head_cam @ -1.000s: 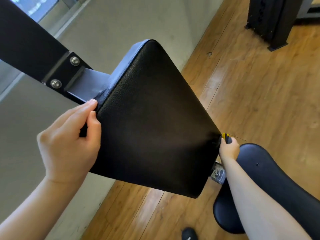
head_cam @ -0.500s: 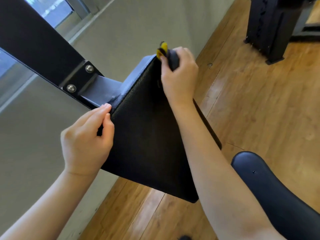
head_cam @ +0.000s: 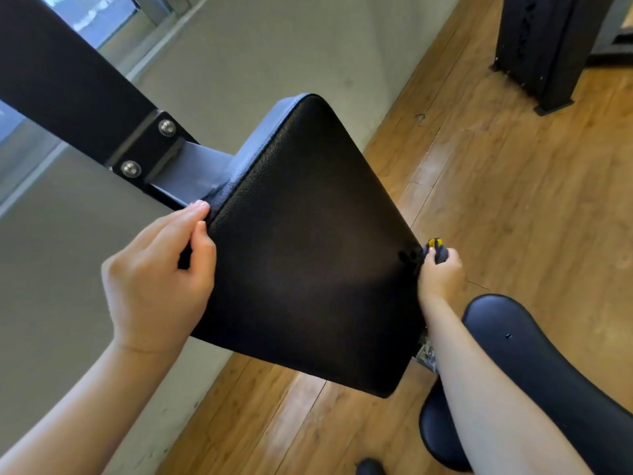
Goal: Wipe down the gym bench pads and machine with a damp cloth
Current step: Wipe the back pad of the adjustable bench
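Evidently mid-wipe: the left hand (head_cam: pixel 157 286) grips the black textured vinyl pad (head_cam: pixel 308 255) by its edge while the right hand (head_cam: pixel 440 274) clutches a dark, yellow-tagged cloth (head_cam: pixel 435 250) at its far edge, and another pass across the face seems next.

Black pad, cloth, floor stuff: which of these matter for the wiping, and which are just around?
In use:
back pad
cloth, gripped by right hand
left hand, gripping the pad's edge
seat pad
frame beam

Just around:
black machine base
wooden floor
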Demonstrator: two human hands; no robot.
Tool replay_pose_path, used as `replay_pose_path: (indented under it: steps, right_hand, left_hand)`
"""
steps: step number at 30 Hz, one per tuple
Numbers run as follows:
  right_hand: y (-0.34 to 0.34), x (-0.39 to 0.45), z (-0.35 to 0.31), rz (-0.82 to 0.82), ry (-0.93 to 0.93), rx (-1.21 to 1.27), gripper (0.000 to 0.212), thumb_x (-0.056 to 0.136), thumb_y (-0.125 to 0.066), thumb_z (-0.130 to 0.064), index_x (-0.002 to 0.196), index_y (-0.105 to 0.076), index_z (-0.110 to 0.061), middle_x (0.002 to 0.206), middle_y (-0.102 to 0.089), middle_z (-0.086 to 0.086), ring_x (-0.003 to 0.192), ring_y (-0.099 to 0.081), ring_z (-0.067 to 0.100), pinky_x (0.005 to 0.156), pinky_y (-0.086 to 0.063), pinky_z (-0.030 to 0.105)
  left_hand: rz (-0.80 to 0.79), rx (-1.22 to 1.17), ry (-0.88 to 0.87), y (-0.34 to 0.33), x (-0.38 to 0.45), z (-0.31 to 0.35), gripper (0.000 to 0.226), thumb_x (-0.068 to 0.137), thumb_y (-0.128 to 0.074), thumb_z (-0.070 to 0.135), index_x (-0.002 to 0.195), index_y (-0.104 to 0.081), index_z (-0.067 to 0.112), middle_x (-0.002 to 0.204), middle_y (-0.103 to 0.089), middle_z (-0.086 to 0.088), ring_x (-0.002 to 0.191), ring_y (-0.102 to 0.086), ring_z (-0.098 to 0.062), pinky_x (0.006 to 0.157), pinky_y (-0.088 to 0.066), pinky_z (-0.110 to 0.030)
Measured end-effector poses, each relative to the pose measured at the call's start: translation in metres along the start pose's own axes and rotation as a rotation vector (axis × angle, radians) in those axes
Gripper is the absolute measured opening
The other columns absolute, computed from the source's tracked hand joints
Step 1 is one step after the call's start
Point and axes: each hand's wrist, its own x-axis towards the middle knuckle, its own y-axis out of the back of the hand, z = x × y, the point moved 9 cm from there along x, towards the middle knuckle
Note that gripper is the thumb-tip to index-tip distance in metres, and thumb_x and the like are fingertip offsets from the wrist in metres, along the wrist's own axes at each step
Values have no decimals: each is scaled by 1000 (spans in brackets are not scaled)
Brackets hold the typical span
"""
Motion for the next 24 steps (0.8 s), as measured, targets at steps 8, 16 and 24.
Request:
replay_pose_path:
  steps: [8, 16, 24]
  right_hand:
    - [7, 11, 59, 41, -340, -68, 31, 97, -47, -21, 108, -55, 6, 113, -60, 26, 105, -56, 40, 84, -42, 40]
    - [10, 7, 65, 51, -368, -57, 34, 99, -44, -21, 118, -52, 5, 122, -57, 25, 112, -54, 37, 88, -42, 36]
    - [9, 9, 83, 37, -374, 31, 31, 99, -44, -21, 120, -53, 1, 122, -58, 19, 113, -54, 32, 80, -37, 27]
  left_hand:
    - [-4, -11, -5, 0, 1, 1, 26, 92, -48, 9, 100, -73, 1, 103, -66, -1, 103, -59, -8, 93, -44, -12]
    - [-6, -11, -12, 0, 1, 0, 25, 93, -49, 7, 101, -72, 1, 104, -65, -1, 102, -59, -7, 95, -45, -14]
    - [2, 11, -26, 0, 0, 0, 23, 94, -50, 5, 101, -71, 0, 105, -64, -3, 103, -59, -10, 94, -46, -16]
